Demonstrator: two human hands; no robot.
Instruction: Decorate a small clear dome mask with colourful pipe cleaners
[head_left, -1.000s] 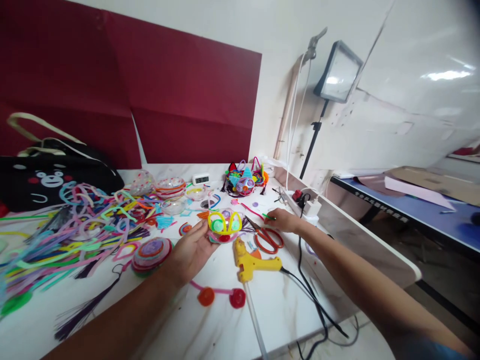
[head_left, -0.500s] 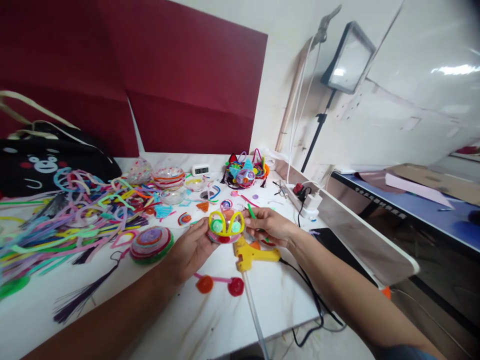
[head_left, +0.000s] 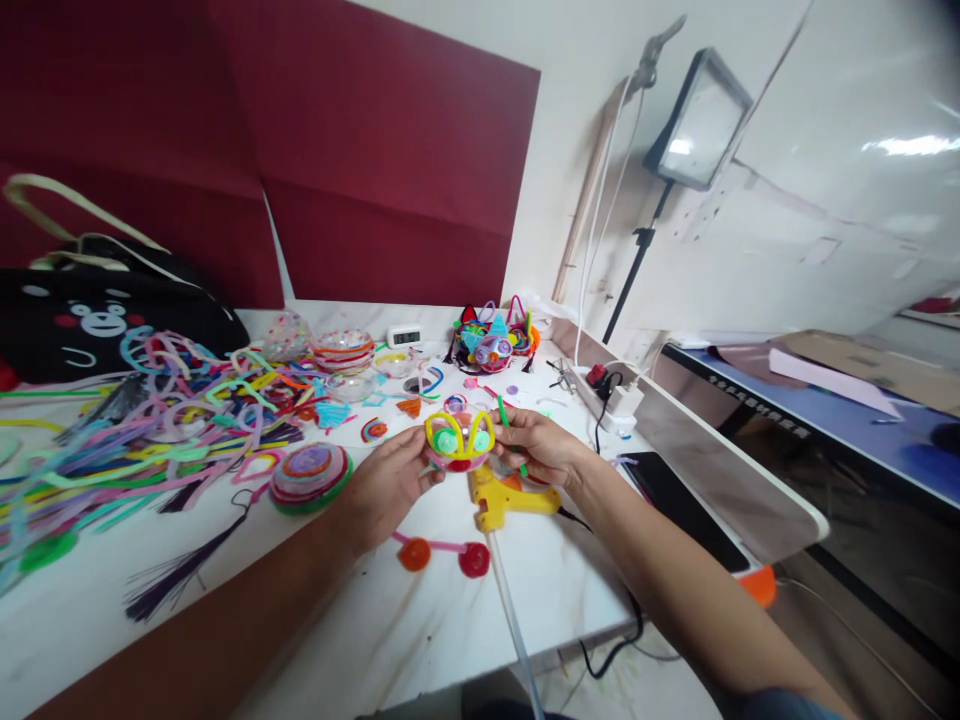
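Between my hands is a clear plastic half-ball with a face on it: yellow pipe-cleaner outlines, green spiral eyes and a red patch below. My left hand grips its left side with thumb and fingers. A short green pipe cleaner is pinched in my right hand, close to the half-ball's right edge; whether those fingers also touch the half-ball I cannot tell. Just below lies a yellow hot glue gun with a long clear glue stick. A pink strip with orange and red coils rests nearer me.
Loose pipe cleaners pile up on the left, beside a coiled striped dome and a purple tassel. Decorated balls and a small digital clock stand at the back. A power strip and black tablet are right.
The half-ball has tilted a little and shifted slightly up and right in view. The green pipe cleaner stands more upright in my right hand. The whole view has moved slightly.
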